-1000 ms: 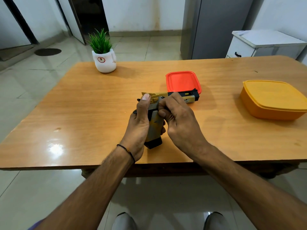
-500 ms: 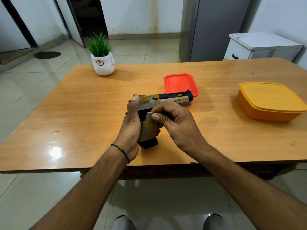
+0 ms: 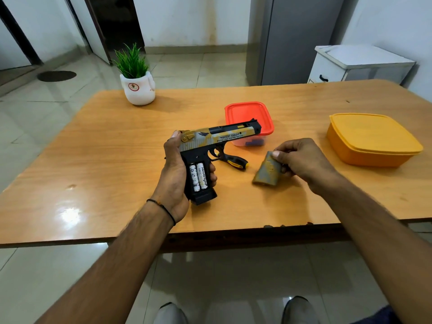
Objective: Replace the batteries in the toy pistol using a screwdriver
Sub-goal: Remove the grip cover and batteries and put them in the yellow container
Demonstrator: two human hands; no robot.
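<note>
My left hand (image 3: 174, 169) grips the toy pistol (image 3: 217, 139) by its black handle, barrel pointing right, above the table's middle. The handle's side is uncovered and two white batteries (image 3: 198, 177) show inside it. My right hand (image 3: 301, 160) pinches the removed camouflage grip cover (image 3: 266, 170), whose lower edge is close to the table, to the right of the pistol. A black and yellow screwdriver (image 3: 233, 160) lies on the wooden table (image 3: 117, 160) between my hands, partly hidden behind the pistol.
A small clear box with a red lid (image 3: 249, 115) stands just behind the pistol. A shut orange container (image 3: 371, 139) sits at the right. A white pot with a green plant (image 3: 138, 86) stands at the back left. A white cabinet (image 3: 360, 66) is beyond the table.
My right hand has pulled the grip cover off the handle and carried it to the right. The batteries and the screwdriver have come into sight. My left hand still holds the pistol.
</note>
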